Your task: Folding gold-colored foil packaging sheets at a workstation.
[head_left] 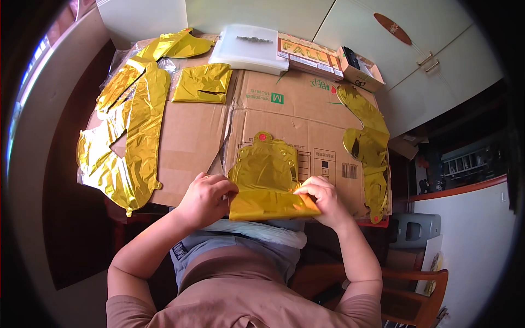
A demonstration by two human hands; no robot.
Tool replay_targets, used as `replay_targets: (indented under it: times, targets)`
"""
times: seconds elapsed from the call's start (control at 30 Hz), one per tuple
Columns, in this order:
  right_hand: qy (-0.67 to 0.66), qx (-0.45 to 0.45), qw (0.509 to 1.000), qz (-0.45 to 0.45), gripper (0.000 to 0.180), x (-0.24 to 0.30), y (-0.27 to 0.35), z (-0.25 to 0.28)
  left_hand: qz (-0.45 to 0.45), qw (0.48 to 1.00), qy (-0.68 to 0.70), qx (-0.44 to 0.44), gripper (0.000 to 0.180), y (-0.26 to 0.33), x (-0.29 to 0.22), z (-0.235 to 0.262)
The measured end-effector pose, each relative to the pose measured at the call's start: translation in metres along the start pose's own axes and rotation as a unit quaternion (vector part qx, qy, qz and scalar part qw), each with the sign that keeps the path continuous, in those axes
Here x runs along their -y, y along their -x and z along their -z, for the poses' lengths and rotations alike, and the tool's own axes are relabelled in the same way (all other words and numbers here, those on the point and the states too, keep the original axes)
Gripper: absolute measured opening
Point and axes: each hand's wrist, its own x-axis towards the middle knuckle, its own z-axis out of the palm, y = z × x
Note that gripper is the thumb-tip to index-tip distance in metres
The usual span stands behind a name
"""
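A flat gold foil balloon (pixel 265 167) lies in front of me at the near edge of the cardboard, its lower part folded over into a band. My left hand (pixel 205 199) pinches the left end of that fold. At the right end, my right hand (pixel 321 198) grips the foil between thumb and fingers. A round pink-red spot marks the balloon's far tip. Farther off on the left lies a folded gold foil balloon (pixel 201 83), a neat rectangle. Several unfolded gold foil balloons (pixel 145 117) overlap along the left side, and another curvy gold balloon (pixel 369 136) lies along the right edge.
Flattened cardboard (pixel 191 131) covers the table. Along its back edge stand a translucent plastic box (pixel 240 49), a stack of printed packages (pixel 309 54) and a small open carton (pixel 361 70) with dark items. White cabinets (pixel 410 49) rise behind. A wooden chair (pixel 418 279) is at my right.
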Motion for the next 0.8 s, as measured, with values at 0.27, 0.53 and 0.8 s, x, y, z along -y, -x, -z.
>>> replay_targets:
  times: [0.27,0.53,0.8]
  targets:
    - [0.185,-0.102,0.973,0.089,0.035,0.011,0.013,-0.012,-0.142,0.978,-0.108,-0.109,0.037,0.022,0.004,-0.018]
    - [0.202,-0.107,0.962,0.151,0.031,0.008,0.012,-0.015,-0.162,0.97,-0.124,-0.132,0.036,0.022,0.003,-0.019]
    - [0.187,-0.112,0.963,0.161,0.026,-0.002,0.018,-0.018,-0.189,0.964,-0.141,-0.124,0.032,0.018,0.003,-0.02]
